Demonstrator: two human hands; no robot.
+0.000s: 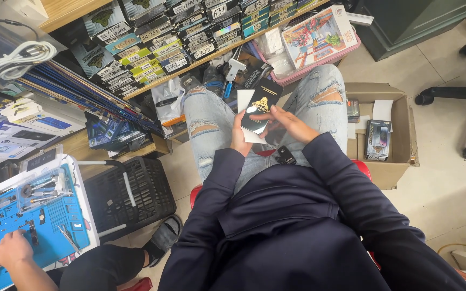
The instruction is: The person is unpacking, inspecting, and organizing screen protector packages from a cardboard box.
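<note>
**Two hands on one black packet, over the lap**

Centre frame, just above the middle, I see both of my hands meeting over torn light-blue jeans. My left hand [239, 139] has its grip clamped on the lower edge of one flat black packet [260, 105], a tall rectangle with a gold emblem near its top and a pale oval lower down. One white card [245, 102] sits behind the packet, showing along its left side. My right hand [288, 123] lies against the packet's right edge with fingers curled toward it; I cannot tell whether that grip is truly pinched on it or only touching.

Lower right of the hands, one small black object [285, 156] rests on the lap.

Right of centre, one open cardboard box [400, 134] stands on the floor, and inside it I count one dark upright package [378, 139] and one white slip above it.

Top centre, one pink tray [346, 51] carries one colourful picture box [319, 33]. Along the upper-left shelf runs a long row of small labelled boxes [152, 51], black with green, yellow and white label strips; too many to count surely.

Upper left, one coiled white cable [17, 58]. Lower left, one blue work mat [49, 226] on a table, with another person's hand [9, 250] on it.
</note>
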